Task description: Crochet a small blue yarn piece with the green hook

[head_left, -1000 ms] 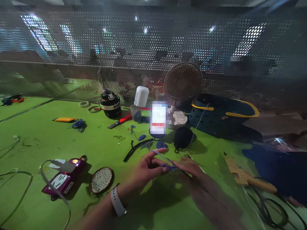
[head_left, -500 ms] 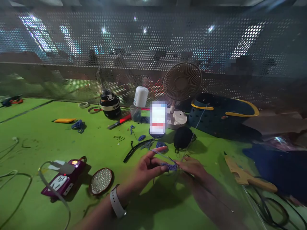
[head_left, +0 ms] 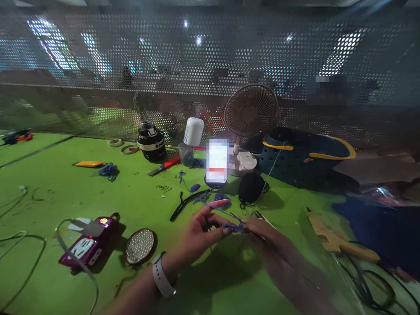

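Note:
My left hand (head_left: 205,229) pinches a small purple crochet piece (head_left: 234,227) between thumb and fingers. A strand of purple yarn runs over its raised index finger. In my right hand (head_left: 267,238) is a thin crochet hook (head_left: 302,274), its shaft pointing back past the palm. The hook's tip meets the crochet piece, where both hands come close together. Just beyond lies a dark ball of yarn (head_left: 252,188). Purple crocheted scraps (head_left: 222,200) lie behind the left fingers, near a phone (head_left: 217,161) with a lit, blurred screen.
A fan (head_left: 251,111) and a dark blue basket (head_left: 305,153) with yellow handles stand behind. At left are a purple power strip (head_left: 90,245), a round studded mirror (head_left: 140,246) and a black bottle (head_left: 151,143). A glue gun (head_left: 341,240) with a looped cable lies at right.
Both hands stay close together at the crochet piece, with small finger shifts. The right fingers have moved slightly, and the whole view has drifted a little.

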Available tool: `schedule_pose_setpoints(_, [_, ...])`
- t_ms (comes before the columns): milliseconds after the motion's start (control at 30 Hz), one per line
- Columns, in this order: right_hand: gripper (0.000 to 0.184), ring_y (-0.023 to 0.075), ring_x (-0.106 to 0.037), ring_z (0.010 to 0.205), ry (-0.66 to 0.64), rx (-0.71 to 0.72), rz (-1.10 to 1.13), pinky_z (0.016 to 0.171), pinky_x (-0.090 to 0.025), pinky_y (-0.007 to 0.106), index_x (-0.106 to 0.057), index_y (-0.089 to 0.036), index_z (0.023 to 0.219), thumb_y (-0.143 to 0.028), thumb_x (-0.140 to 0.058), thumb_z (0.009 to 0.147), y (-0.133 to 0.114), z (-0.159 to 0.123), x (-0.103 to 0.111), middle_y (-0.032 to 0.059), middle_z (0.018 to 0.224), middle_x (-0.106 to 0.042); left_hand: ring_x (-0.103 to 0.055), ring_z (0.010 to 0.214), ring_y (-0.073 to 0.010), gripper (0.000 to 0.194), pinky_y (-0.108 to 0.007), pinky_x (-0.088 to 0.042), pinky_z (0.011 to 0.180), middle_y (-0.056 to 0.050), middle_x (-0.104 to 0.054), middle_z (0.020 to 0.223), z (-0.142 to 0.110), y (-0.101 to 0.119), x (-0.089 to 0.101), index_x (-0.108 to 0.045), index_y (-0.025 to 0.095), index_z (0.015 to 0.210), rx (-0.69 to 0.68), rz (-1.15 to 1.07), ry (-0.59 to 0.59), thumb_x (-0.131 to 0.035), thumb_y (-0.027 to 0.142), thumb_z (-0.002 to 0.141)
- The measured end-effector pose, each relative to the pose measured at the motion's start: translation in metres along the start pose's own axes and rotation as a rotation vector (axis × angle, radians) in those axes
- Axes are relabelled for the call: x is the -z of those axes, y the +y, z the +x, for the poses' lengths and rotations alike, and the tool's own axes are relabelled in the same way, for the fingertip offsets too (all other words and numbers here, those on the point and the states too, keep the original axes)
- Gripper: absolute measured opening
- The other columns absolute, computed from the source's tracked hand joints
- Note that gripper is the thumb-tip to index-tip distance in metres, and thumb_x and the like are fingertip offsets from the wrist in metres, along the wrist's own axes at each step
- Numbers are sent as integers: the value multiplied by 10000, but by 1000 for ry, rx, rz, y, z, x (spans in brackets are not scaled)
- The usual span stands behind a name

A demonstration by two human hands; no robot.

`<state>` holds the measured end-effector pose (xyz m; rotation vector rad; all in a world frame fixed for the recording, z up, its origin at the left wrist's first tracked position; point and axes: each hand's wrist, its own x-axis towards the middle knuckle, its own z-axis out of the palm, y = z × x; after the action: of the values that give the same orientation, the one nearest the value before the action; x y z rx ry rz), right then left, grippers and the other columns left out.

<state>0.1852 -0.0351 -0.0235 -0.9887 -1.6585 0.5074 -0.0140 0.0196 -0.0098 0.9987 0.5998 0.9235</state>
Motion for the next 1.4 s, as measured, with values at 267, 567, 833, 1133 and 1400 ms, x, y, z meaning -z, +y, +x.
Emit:
schedule_pose_setpoints(267, [212,210,-746,967,64,36,-37,972,-565,410,-751,-323,1012,-183,-695,862,-7,8,-8,4,1012,-796,-683,818,-142,529,-298,-517,813,-23,-742,838,0,-10,-2,-581,175,1236,-89,190,15,-801,186,755])
schedule_pose_setpoints(567, [168,213,-752,928,-21,42,-44,856,-619,354,-773,-295,993,-219,-667,886,-15,15,-3,40,1013,-794,-641,778,-115,498,-262,-488,734,-2,-690,826,0,-13,2,-581,182,1224,-41,191,-3,-786,208,771])
schedule_pose_setpoints(833, [224,197,-724,1020,10,-33,-53,970,-564,374,-744,-305,1013,-151,-678,865,-11,9,-6,12,1095,-773,-680,801,-152,460,-307,-506,771,-25,-737,820,2,-14,1,-578,159,1166,-33,136,8,-787,231,762])
schedule_pose_setpoints(1133, [216,191,-709,1031,-82,-18,-143,967,-550,355,-725,-283,1034,-148,-653,881,-15,13,-3,37,1102,-762,-727,807,-200,310,-346,-528,800,-47,-779,797,2,-14,-4,-611,158,1026,-159,370,172,-766,210,762])
schedule_pose_setpoints(1400, [220,150,-714,983,-6,-169,54,875,-568,262,-738,-331,978,-154,-672,866,-14,11,-7,-15,1057,-761,-693,720,-141,393,-256,-515,686,-14,-753,758,4,-19,-3,-609,159,1010,-76,140,153,-838,213,694])
